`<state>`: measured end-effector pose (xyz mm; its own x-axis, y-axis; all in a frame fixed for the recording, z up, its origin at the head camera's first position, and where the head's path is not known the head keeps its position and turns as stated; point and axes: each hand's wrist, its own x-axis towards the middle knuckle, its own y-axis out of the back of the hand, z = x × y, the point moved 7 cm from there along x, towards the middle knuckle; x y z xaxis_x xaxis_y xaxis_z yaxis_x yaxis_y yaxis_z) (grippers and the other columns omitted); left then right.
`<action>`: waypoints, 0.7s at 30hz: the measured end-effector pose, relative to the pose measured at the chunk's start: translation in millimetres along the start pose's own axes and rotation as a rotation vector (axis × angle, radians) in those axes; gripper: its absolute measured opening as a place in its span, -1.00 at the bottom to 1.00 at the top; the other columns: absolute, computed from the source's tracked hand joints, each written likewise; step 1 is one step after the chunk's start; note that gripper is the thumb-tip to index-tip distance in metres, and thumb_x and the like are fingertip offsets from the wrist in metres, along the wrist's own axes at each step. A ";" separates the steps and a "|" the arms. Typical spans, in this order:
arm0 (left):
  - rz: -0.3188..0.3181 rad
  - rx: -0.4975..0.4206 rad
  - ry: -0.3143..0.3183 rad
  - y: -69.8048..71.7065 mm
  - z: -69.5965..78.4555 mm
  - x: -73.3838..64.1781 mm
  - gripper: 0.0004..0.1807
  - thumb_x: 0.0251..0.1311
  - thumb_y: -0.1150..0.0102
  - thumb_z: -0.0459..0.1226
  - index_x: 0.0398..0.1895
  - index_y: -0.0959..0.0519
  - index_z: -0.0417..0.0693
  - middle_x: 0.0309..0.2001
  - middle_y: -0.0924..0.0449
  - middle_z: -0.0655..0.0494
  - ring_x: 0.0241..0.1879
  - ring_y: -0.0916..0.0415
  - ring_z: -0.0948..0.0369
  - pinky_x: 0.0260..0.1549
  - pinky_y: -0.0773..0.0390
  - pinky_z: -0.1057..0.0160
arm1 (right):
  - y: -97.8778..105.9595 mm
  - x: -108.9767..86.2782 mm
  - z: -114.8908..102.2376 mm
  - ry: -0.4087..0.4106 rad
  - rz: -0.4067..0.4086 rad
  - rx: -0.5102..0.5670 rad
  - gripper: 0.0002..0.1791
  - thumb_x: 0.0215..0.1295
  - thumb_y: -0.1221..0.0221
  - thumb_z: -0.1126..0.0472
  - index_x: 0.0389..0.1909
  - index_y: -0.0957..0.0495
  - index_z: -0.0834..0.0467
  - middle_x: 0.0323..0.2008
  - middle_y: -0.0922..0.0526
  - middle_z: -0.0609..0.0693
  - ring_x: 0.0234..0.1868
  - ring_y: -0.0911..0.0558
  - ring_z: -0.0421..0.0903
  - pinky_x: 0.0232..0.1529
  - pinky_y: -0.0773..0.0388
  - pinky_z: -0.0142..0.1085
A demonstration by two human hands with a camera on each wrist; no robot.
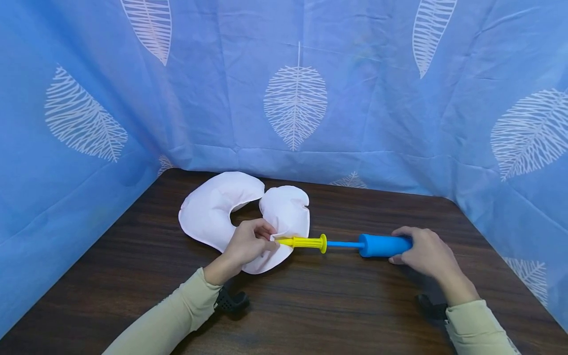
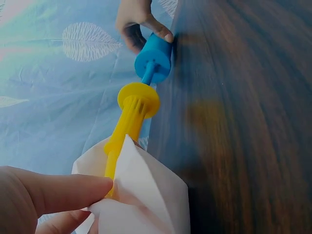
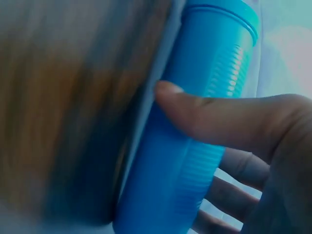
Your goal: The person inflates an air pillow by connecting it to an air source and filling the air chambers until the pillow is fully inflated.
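A white inflatable neck pillow [image 1: 204, 207], puffed out and C-shaped, lies on the dark wood table. My left hand [image 1: 249, 244] pinches the pillow's edge around the yellow nozzle of a hand pump; thumb and finger press the white material against the nozzle in the left wrist view. The pump has a yellow handle [image 1: 310, 242] with a round flange, a thin blue rod [image 1: 343, 244] drawn out, and a blue barrel [image 1: 383, 245]. My right hand [image 1: 428, 251] grips the barrel's far end, with thumb and fingers round it in the right wrist view [image 3: 195, 122].
The brown table [image 1: 310, 305] reaches to a blue curtain [image 1: 355, 108] with white leaf prints, which hangs behind it and along both sides. A black strap mount [image 1: 232, 301] sits under the left wrist, and another [image 1: 430, 306] under the right.
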<state>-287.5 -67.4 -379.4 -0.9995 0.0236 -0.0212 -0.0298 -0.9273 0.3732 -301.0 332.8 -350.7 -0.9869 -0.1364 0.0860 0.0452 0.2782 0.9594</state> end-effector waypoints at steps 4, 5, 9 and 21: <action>-0.003 0.000 -0.007 -0.3 1.2 -0.3 -0.84 0.16 -0.47 -0.41 -0.20 -0.73 -0.08 -0.23 -0.63 -0.01 -0.25 -0.54 0.10 -0.35 -0.58 0.30 | -10.9 -2.2 -36.2 0.070 0.039 -0.052 -0.26 0.07 -0.62 -0.07 0.25 -0.68 0.17 0.15 -0.67 0.44 0.08 -0.63 0.41 -0.11 -0.61 0.31; -0.004 -0.001 -0.012 -0.5 2.1 -0.7 -0.84 0.16 -0.47 -0.41 -0.21 -0.73 -0.09 -0.24 -0.63 -0.01 -0.25 -0.53 0.10 -0.35 -0.58 0.30 | -13.1 -3.1 -45.4 0.090 0.047 -0.064 -0.25 0.07 -0.62 -0.09 0.25 -0.69 0.16 0.13 -0.69 0.41 0.07 -0.65 0.39 -0.12 -0.62 0.29; -0.016 -0.016 -0.032 -1.4 5.2 -2.6 -0.83 0.14 -0.47 -0.43 -0.21 -0.73 -0.10 -0.26 -0.63 0.00 -0.26 -0.53 0.11 -0.36 -0.57 0.30 | -17.9 -6.2 -73.4 0.162 0.061 -0.070 -0.24 0.06 -0.62 -0.15 0.26 -0.71 0.10 0.10 -0.74 0.33 0.01 -0.69 0.30 -0.15 -0.65 0.23; -0.048 -0.049 -0.050 -3.4 8.6 -4.7 -0.82 0.15 -0.45 -0.44 -0.18 -0.71 -0.14 -0.25 -0.61 -0.02 -0.25 -0.51 0.11 -0.38 -0.54 0.31 | -18.9 -6.3 -70.9 0.127 0.049 -0.051 -0.23 0.07 -0.61 -0.17 0.31 -0.70 0.01 0.21 -0.71 0.35 0.08 -0.68 0.32 -0.19 -0.65 0.15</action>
<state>-282.8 -61.1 -372.6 -0.9962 0.0862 0.0091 -0.0785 -0.9416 0.3273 -284.6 261.0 -350.3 -0.9559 -0.2439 0.1633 0.1038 0.2396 0.9653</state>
